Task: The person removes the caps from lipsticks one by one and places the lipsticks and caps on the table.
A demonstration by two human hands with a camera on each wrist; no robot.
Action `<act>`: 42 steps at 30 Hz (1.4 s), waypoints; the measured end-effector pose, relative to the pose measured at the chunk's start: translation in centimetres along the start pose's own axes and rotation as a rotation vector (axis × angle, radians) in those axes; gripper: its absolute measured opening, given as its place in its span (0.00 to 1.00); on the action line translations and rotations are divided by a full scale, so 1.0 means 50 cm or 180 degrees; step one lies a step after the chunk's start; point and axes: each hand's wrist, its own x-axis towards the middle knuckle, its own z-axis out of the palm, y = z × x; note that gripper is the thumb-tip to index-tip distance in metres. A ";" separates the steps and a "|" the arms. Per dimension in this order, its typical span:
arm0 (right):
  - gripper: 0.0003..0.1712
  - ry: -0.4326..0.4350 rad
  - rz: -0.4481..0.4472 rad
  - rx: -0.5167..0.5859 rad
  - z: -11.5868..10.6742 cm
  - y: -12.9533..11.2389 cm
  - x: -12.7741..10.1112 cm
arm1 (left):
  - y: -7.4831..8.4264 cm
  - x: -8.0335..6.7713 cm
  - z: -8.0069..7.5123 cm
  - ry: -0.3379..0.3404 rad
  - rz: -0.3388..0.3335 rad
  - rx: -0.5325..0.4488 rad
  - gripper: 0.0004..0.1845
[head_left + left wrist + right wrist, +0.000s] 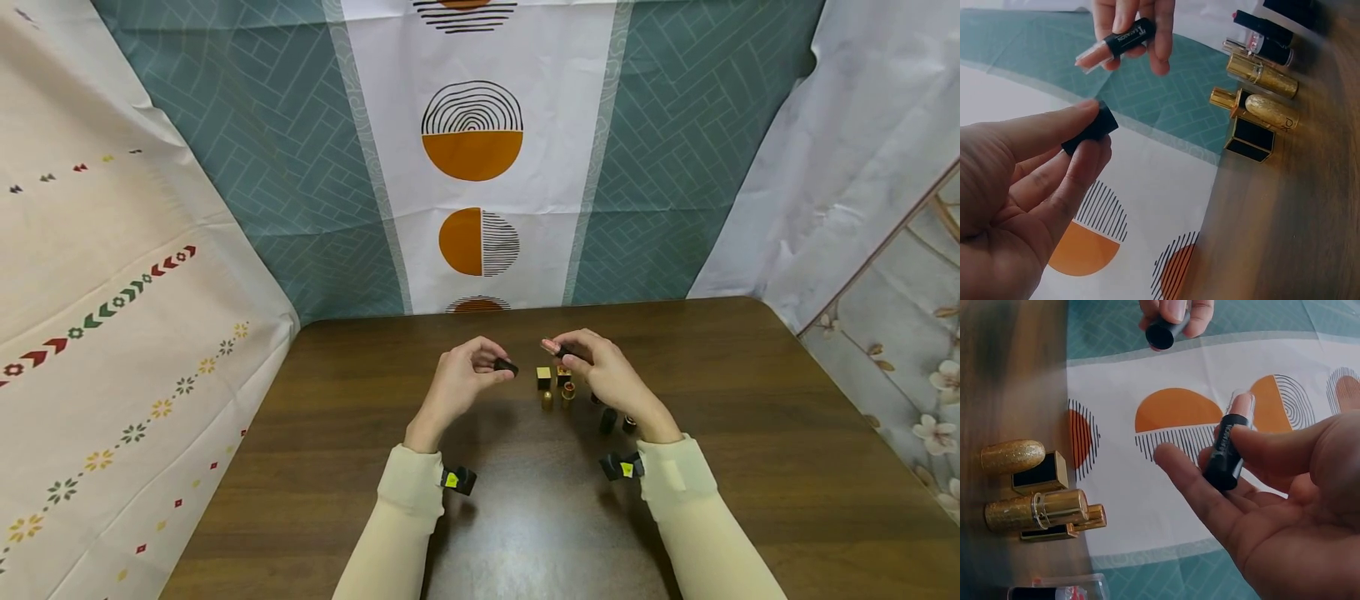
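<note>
Both hands hover above the counter (750, 467) centre, far from its edges. The left hand (457, 385) pinches a black cap (506, 365); the right hand (603, 371) grips an uncapped lipstick (558, 350). More lipsticks (558, 387) stand between them.

Left hand (1022, 187), lower left of frame, pinches black cap (1091, 129) btwn thumb & fingers. Top centre: right hand (1135, 25) holds open lipstick (1116, 44), pale pink tip pointing left. Upper right, on wood table (1297, 237): gold tubes (1263, 75), black-gold square case (1250, 139), black tubes (1266, 31).
</note>
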 end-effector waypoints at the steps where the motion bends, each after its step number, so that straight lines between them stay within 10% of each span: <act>1: 0.18 -0.0028 0.0007 0.0025 0.001 0.000 0.000 | -0.001 0.000 0.000 -0.0007 0.0004 0.0036 0.13; 42: 0.14 0.0327 0.0465 -0.0665 0.210 0.051 0.027 | -0.086 0.003 0.006 -0.0880 -0.0351 0.0983 0.17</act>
